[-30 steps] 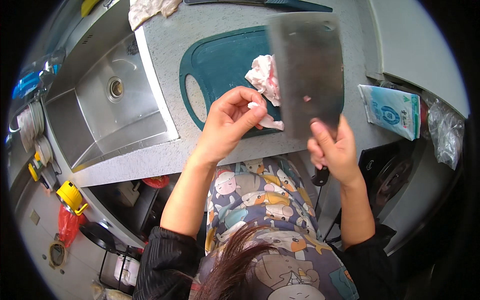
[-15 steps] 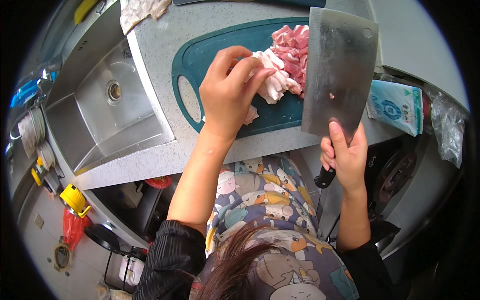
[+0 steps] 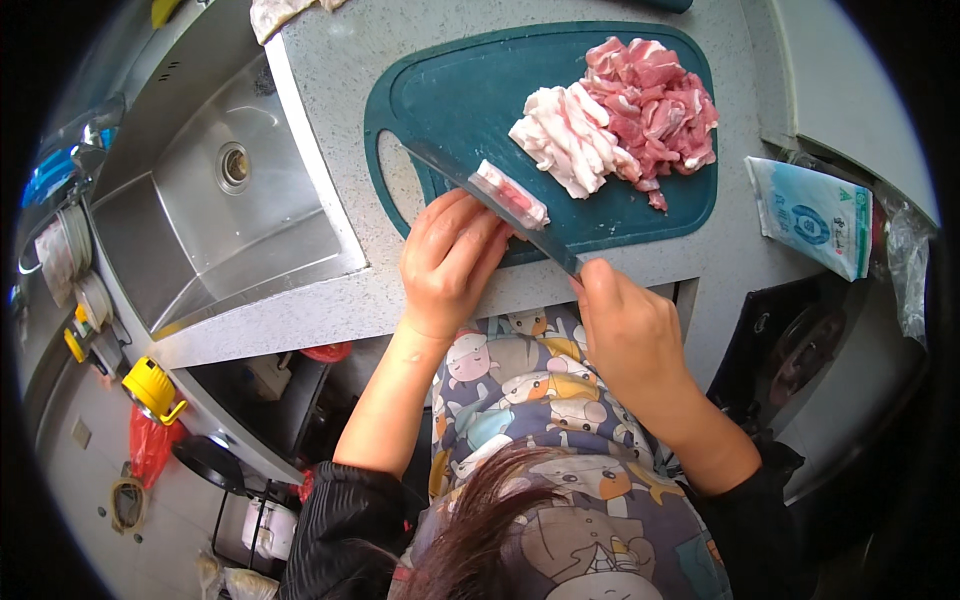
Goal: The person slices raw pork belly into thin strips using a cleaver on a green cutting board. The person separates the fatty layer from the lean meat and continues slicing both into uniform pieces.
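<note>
My right hand is closed round the handle of a cleaver. Its blade stands on edge, slanting over the near left part of a dark green cutting board. Against the blade's near side, my left hand curls its fingers over a piece of fatty meat, mostly hidden by the fingers and blade. A pale slice of fatty meat lies along the blade's far side. Farther right on the board, strips of white fat touch a heap of cut pink meat.
A steel sink is set into the counter on the left. At the right stands a white and blue packet beside clear plastic wrapping. A pale piece lies by the sink's far corner.
The cleaver has gone from lying broadside at the board's right to standing on edge at the near left. My left hand has left the white strips and come down beside the blade.
</note>
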The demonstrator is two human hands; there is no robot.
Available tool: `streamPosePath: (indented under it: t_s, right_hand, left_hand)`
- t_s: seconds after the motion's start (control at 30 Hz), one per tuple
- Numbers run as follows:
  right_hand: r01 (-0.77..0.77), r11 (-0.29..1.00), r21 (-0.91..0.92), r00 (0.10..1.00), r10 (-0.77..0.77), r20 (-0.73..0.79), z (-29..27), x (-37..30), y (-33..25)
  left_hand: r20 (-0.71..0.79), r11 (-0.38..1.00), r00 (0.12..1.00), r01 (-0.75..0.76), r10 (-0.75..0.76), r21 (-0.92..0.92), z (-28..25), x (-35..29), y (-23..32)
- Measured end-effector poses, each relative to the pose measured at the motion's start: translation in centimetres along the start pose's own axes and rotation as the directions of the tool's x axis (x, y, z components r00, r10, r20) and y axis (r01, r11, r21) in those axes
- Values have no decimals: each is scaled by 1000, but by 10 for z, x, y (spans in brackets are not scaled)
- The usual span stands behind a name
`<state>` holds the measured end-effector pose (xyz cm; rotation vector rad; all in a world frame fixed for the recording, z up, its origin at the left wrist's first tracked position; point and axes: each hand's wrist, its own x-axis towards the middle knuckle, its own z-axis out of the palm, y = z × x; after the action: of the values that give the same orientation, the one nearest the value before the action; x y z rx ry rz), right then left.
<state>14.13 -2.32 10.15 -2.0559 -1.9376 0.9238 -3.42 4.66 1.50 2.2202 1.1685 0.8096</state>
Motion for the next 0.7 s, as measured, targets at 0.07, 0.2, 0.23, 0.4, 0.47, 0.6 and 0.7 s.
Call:
streamPosePath:
  t_s: [0.07,0.2,0.23,0.4,0.47,0.6,0.7]
  right_hand:
    - [-13,997,-74,1000,13,4,2,2,-3]
    - [4,994,-113,1000,-4,6,-3,2,-5]
    - [-7,990,-138,1000,10,20,-3,-1,-4]
    - [-36,989,-141,998,43,45,-6,-8,-2]
    - [-22,990,-141,999,29,46,-6,-6,-2]
    - [-63,992,-109,993,74,95,-1,0,-5]
    - [-80,989,-123,992,91,87,5,-16,2]
  left_hand:
    - [-38,1000,999,12,-13,-10,2,2,1]
    - [-32,999,998,52,-52,10,5,0,1]
    - [-30,999,998,54,-53,8,5,0,0]
    - [-44,999,998,45,-45,-8,7,1,0]
    - [-54,999,998,42,-42,-14,7,2,-1]
    - [-75,999,996,37,-40,-40,6,3,-1]
    - [-108,1000,994,23,-25,-20,8,3,-5]
